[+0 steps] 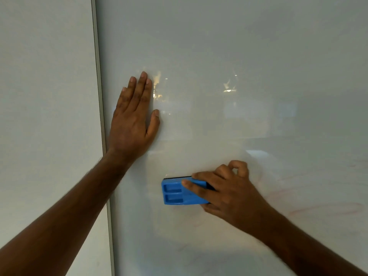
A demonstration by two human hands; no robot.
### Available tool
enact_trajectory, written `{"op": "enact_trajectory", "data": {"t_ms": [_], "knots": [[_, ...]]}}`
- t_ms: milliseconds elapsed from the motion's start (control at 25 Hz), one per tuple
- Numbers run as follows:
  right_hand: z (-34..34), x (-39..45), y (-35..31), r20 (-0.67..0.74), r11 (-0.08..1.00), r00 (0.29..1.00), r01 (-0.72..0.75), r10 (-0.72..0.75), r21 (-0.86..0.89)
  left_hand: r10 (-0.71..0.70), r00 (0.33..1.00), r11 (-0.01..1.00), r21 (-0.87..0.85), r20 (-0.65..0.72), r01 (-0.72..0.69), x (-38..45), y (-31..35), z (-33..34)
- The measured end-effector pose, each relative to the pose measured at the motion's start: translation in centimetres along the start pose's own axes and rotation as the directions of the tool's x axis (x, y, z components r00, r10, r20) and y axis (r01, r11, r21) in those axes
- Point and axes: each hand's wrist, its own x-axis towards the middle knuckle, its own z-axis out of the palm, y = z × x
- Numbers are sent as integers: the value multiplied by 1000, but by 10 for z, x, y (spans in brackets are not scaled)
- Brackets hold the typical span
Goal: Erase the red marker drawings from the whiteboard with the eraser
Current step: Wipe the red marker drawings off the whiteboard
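A: What's the eraser like?
B: Blue moulded plastic, rectangular, two recessed slots, dark felt pressed to the glossy whiteboard, lower middle. The right hand pinches it, hiding its right end.
A: The left hand?
B: Flat, fingers together, beside the board's left metal edge.
A: Red marks?
B: Faint pink smears toward the right, barely legible.

Two bare forearms enter from the bottom corners, and no sleeve shows on either up to the frame's edge. The left hand carries no ring, watch or band, and its fingernails are short and plain (those of four fingers and the thumb are visible). The right hand is likewise unadorned, with short, unpainted nails on the fingers that show. Both wrists are bare, with fine hair faintly visible along the forearms.
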Motion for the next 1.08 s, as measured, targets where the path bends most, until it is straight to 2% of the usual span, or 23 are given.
{"op": "enact_trajectory", "data": {"t_ms": [120,280,360,440,560,680,760,920,1080], "knots": [[-19,-11,33,-11,997,1000,-9,8,-79,-8,1000,1000,11,-17,8,-2,1,0],[-37,8,77,-86,971,976,-209,200,-113,-9,1000,1000,6,-18,9,-2,3,0],[-33,18,75,-114,949,951,-299,288,-98,-9,1000,1000,7,-23,9,-2,3,-1],[-27,15,59,-91,954,958,-281,272,-108,-8,1000,1000,7,-23,8,-3,3,-1],[-27,-20,41,-8,982,989,-148,148,-117,-4,1000,1000,19,-14,4,-3,2,-1],[-40,-54,55,33,983,995,-83,90,-166,-2,1000,999,32,-15,2,-3,3,-1],[-49,-64,73,24,971,991,-126,133,-202,-3,1000,999,33,-12,3,-4,3,-1],[-62,-50,106,-21,923,947,-318,321,-216,-11,1000,1000,28,4,11,-5,2,-1],[-59,-33,106,-33,904,924,-378,380,-200,-20,1000,1000,23,11,20,-4,3,-2]]}}
